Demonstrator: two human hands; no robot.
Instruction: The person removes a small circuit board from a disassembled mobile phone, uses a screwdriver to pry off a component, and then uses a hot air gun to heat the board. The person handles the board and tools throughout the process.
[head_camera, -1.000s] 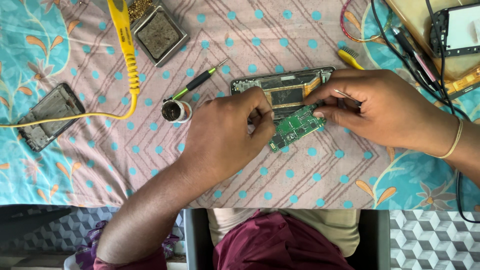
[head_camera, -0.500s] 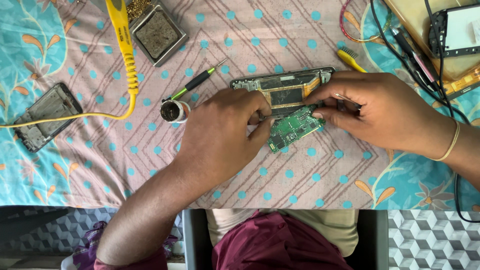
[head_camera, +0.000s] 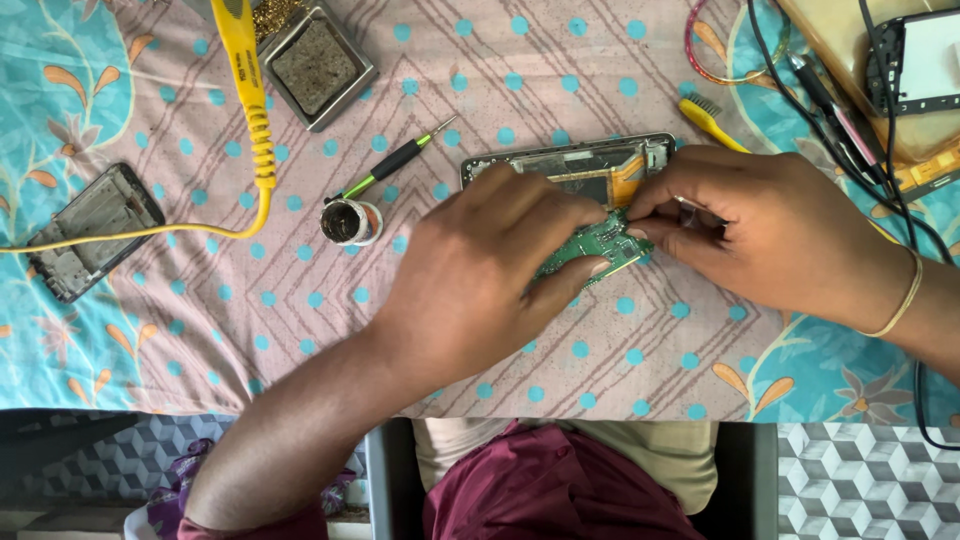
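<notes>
Head view: left hand (head_camera: 470, 285) and right hand (head_camera: 775, 235) each pinch green circuit board (head_camera: 592, 245).

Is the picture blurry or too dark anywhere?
Head view: soft, even daylight, sharp across the patterned cloth; left hand and right hand crisp on the green circuit board; faint shadows beneath them; the white screen top right glares brightest.

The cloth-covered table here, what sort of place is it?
Probably a small phone-repair bench. Both hands, left hand and right hand, hold a green circuit board by an opened phone frame, with a yellow soldering iron nearby.
</notes>
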